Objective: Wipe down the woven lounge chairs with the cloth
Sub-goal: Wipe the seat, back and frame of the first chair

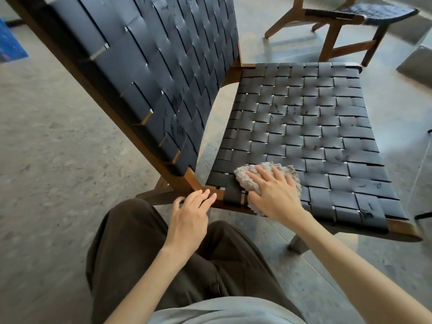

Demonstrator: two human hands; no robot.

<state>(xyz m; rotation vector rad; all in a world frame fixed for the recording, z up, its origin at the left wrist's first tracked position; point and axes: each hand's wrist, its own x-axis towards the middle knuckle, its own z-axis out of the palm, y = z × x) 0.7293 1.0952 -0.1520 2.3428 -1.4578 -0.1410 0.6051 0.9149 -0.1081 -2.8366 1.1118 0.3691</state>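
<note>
On the near corner of the woven seat (299,127), the right hand (272,195) presses the cloth (264,169) flat, fingers spread. Left hand (189,213) rests relaxed on the wooden frame (210,188), maybe bracing it. Next up, I'd guess, sweeping outward across the scuffed straps.

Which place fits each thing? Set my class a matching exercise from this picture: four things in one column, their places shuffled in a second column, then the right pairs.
Things
1. cloth
2. left hand
3. right hand
4. second lounge chair

Places
A. in the background, upper right
B. fingers touching the wooden frame at the near chair's corner
C. pressed flat on top of the cloth
D. lying on the woven seat, near its near edge

Pairs: 1-D, 2-B, 3-C, 4-A
</note>
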